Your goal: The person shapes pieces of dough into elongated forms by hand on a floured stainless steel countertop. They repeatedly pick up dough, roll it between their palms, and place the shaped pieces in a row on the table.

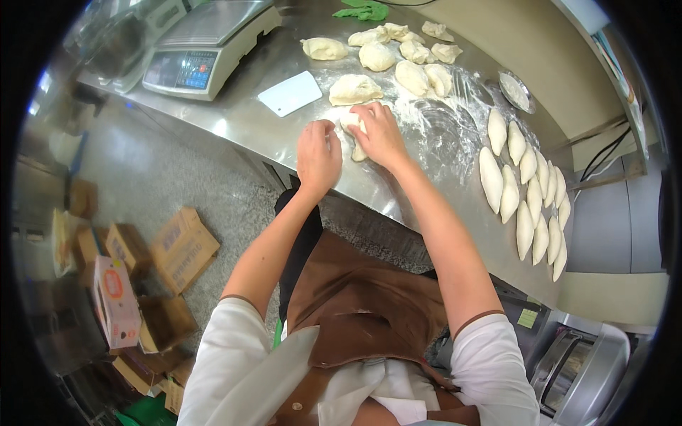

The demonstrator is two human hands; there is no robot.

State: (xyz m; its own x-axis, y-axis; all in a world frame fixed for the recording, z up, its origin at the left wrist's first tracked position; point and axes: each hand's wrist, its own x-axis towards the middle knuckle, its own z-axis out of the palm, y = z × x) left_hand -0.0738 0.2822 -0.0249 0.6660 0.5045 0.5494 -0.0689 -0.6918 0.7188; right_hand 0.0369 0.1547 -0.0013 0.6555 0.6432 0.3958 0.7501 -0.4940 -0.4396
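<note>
My right hand (377, 132) is closed around a small piece of dough (350, 121) on the steel worktop (256, 128), near its front edge; a tail of the dough shows below the fingers. Just left of it, my left hand (319, 152) has its fingers curled in; whether anything is inside them is hidden. A larger dough lump (354, 89) lies right behind my right hand. To its left rests a white plastic dough scraper (291, 93). Further back are several loose dough pieces (376, 56). Spindle-shaped dough pieces (509, 193) lie in rows at the right.
A digital scale (184, 69) stands at the back left. A metal bowl of flour (516, 91) sits by the back wall, and a green cloth or bag (362, 9) lies at the far edge. Flour dusts the worktop. Cardboard boxes (184, 249) are on the floor at the left.
</note>
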